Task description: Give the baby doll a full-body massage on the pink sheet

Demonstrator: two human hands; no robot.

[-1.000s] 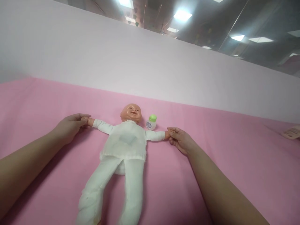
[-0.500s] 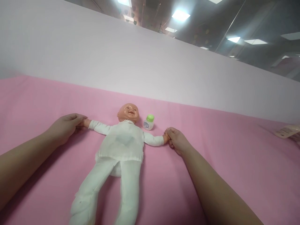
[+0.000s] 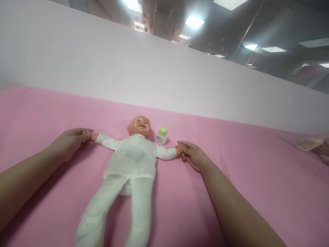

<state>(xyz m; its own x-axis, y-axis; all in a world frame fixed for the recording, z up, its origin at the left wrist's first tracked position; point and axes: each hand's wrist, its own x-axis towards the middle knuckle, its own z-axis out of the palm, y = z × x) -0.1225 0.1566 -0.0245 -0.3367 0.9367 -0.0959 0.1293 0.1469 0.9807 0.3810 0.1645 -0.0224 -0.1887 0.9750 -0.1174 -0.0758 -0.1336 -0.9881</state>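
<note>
A baby doll point(image 3: 131, 161) in a white suit lies face up on the pink cloth point(image 3: 231, 164), arms spread wide and legs pointing toward me. My left hand point(image 3: 68, 142) grips the doll's hand on the left side. My right hand point(image 3: 192, 155) pinches the doll's other hand on the right. A small white bottle with a green cap point(image 3: 161, 136) stands just right of the doll's head, a short way beyond my right hand.
A pale wall point(image 3: 154, 75) rises behind the pink cloth. At the far right edge lies a beige tube-like item point(image 3: 307, 143) with another person's hand point(image 3: 324, 149) by it.
The view has shifted slightly, so the doll and both hands sit a little further left. Both hands keep hold of the doll's hands.
</note>
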